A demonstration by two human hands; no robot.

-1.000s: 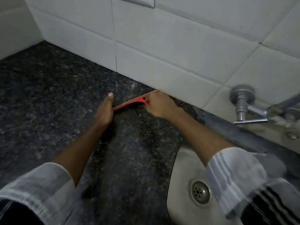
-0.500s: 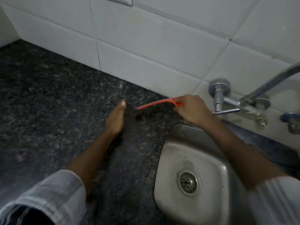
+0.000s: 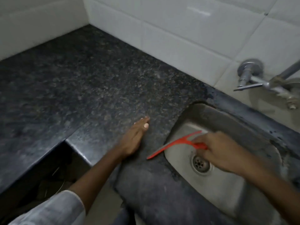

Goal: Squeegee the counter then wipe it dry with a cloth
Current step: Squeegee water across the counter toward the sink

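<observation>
A red squeegee (image 3: 174, 144) lies across the left rim of the steel sink (image 3: 227, 190), its blade half over the basin and half over the dark speckled granite counter (image 3: 97, 88). My right hand (image 3: 222, 151) grips its handle above the drain. My left hand (image 3: 134, 138) rests flat on the counter just left of the blade, fingers together and pointing away from me. No cloth is in view.
White tiled walls (image 3: 186, 33) close off the counter at the back and left. A chrome tap (image 3: 250, 75) sticks out of the wall above the sink's far right. The counter's front edge (image 3: 78, 151) steps inward at the lower left, with a dark gap below.
My right hand has drawn the squeegee from the back wall toward me and to the right, onto the sink's rim. My left hand stayed flat on the counter beside it.
</observation>
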